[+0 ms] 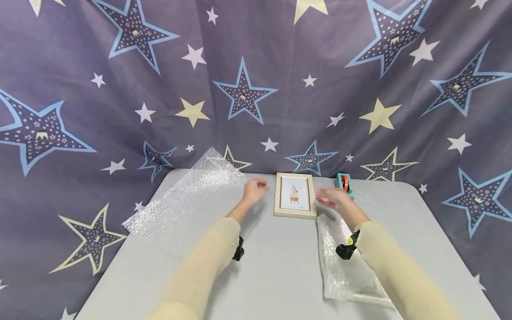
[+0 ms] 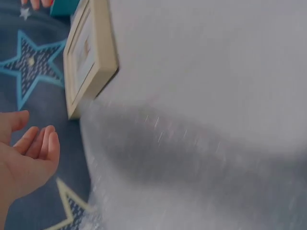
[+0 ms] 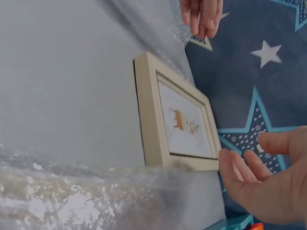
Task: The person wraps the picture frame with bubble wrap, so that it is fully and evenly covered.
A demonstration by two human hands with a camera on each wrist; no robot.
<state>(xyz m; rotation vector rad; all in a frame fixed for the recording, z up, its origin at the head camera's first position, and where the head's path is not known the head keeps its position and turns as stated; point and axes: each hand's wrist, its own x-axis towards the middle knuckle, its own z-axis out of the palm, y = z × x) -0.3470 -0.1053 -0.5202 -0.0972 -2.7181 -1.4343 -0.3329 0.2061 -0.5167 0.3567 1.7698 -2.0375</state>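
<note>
A cream picture frame with a drawing of a potted plant lies face up at the table's far edge. To its left, my left hand hovers above a sheet of bubble wrap, fingers loosely bent with nothing in them. My right hand is just off the frame's right side, also holding nothing; in the right wrist view its fingers are relaxed and apart from the thumb. Under the right forearm lies a bubble-wrapped flat packet, partly hidden by the sleeve.
A teal tape dispenser with an orange-red part stands behind my right hand, near the back edge. The grey table meets a star-printed curtain at the back. The bubble wrap's far corner rises against that curtain.
</note>
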